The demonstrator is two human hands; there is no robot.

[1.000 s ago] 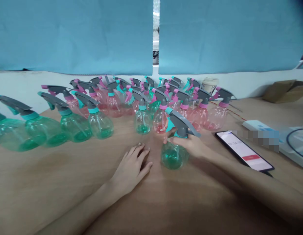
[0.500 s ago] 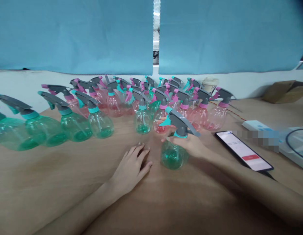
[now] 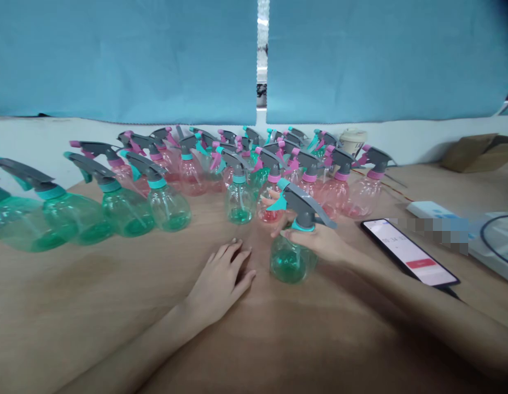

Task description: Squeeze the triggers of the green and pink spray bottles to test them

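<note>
A green spray bottle (image 3: 290, 261) with a grey and turquoise trigger head stands upright on the wooden table. Around its neck, from the right and behind, is my right hand (image 3: 313, 241); the thumb shows in front and some fingertips stick out past the trigger. My left hand (image 3: 221, 279) lies flat on the table to the left of this bottle, fingers apart, holding nothing. Just beyond the hands stand another green spray bottle (image 3: 239, 205) and a pink spray bottle (image 3: 268, 200), the latter partly covered by my right fingers.
Several green spray bottles (image 3: 128, 213) line the left side, and several pink and green ones crowd the back. On the right lie a phone (image 3: 401, 246), a white power strip (image 3: 430, 213) and cables. A paper cup (image 3: 352, 141) and a cardboard box (image 3: 477, 153) stand behind.
</note>
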